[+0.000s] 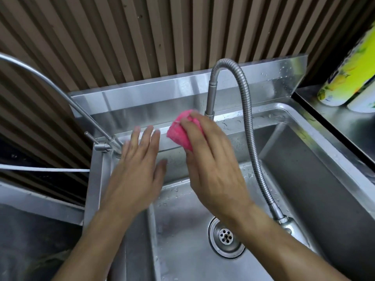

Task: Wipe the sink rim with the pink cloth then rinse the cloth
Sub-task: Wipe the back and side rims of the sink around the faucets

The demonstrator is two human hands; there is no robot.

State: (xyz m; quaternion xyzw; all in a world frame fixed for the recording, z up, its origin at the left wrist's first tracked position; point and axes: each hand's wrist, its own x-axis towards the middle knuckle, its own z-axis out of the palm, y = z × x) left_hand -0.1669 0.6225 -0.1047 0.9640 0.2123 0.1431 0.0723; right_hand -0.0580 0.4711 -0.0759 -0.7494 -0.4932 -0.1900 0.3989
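My right hand (211, 159) presses a bunched pink cloth (178, 131) against the back rim of the steel sink (253, 120), just left of the faucet base. Its fingers lie over the cloth and hide most of it. My left hand (138, 169) hovers with straight, spread fingers above the sink's back left corner, holding nothing. The basin below is wet, with a round drain (225, 236) in its floor.
A flexible metal faucet hose (246, 110) arcs from the back rim down to the basin's right side. A second thin tap (97, 136) slants in at the left corner. Yellow-green printed containers (349, 72) stand on the counter at right. A ribbed brown wall rises behind.
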